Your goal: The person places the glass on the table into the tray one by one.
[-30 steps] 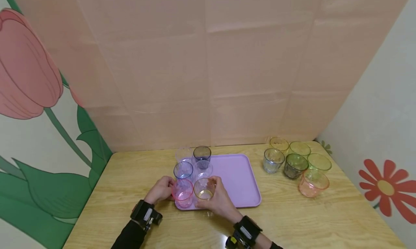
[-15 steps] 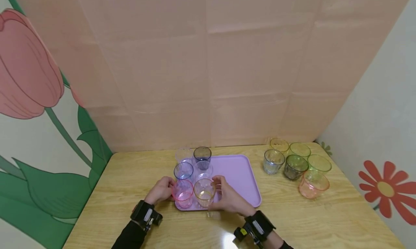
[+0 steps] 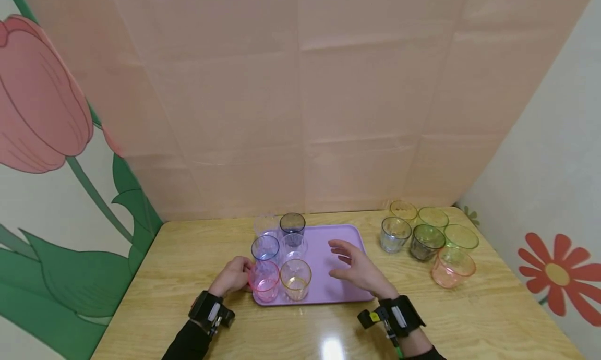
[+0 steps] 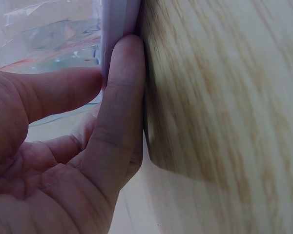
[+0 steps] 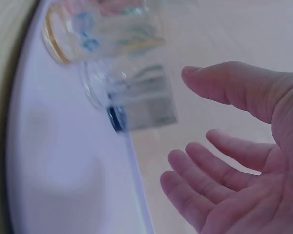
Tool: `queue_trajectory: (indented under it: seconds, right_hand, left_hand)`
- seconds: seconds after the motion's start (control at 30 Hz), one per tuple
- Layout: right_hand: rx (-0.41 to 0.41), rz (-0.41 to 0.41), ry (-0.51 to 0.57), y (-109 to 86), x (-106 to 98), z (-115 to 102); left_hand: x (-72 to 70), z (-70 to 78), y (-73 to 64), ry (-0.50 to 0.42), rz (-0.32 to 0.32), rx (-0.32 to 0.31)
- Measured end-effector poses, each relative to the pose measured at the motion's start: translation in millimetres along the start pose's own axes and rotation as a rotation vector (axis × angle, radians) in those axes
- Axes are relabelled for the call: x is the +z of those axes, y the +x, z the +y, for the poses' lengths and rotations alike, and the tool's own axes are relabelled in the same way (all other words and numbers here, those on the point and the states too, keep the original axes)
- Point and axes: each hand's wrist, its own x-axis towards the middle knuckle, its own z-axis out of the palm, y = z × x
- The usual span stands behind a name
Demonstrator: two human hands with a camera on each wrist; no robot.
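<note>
A lilac tray (image 3: pixel 320 288) lies on the wooden table. My left hand (image 3: pixel 232 275) pinches its left edge; in the left wrist view the thumb is at the rim (image 4: pixel 121 22) and the index finger beneath. Two columns of glasses fill the tray's left half. Nearest are a pink glass (image 3: pixel 264 283) beside my left fingers and an amber-rimmed glass (image 3: pixel 296 282). Behind them stand a blue-rimmed glass (image 3: pixel 265 251), a clear glass (image 3: pixel 294 248), a dark-rimmed glass (image 3: pixel 292 225) and another clear glass (image 3: pixel 265 225). My right hand (image 3: pixel 358 271) hovers over the tray's right half, fingers spread, holding nothing.
To the right of the tray, several glasses cluster on the table (image 3: pixel 197 245), among them a bluish glass (image 3: pixel 394 235), a dark green glass (image 3: pixel 426 242) and a peach glass (image 3: pixel 453 268). A covered wall (image 3: pixel 300 141) rises behind the table's back edge.
My right hand has let go of the amber-rimmed glass and moved right, away from it. That glass stays standing next to the pink one. My left hand has kept its place.
</note>
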Motion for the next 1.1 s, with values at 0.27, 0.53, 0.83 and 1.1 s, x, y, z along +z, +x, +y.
queue_trajectory:
  seconds: [0.27,0.53,0.83,1.1]
  right_hand:
    - [0.056,0.171,-0.074,-4.2,-36,1]
    - [0.067,0.4,-0.192,-14.2,-66,5]
    - [0.158,0.741,-0.407,-36.0,-104,17]
    - [0.37,0.875,-0.471,-65.0,-136,40]
  left_hand:
    - [0.1,0.6,1.1,-0.008,0.001,0.023]
    - [2.4,-0.2,2.2,-0.025,0.001,0.033]
    - [1.6,-0.7,-0.1,-0.032,0.005,0.03]
    - [-0.3,0.1,-0.8,-0.009,0.01,0.01]
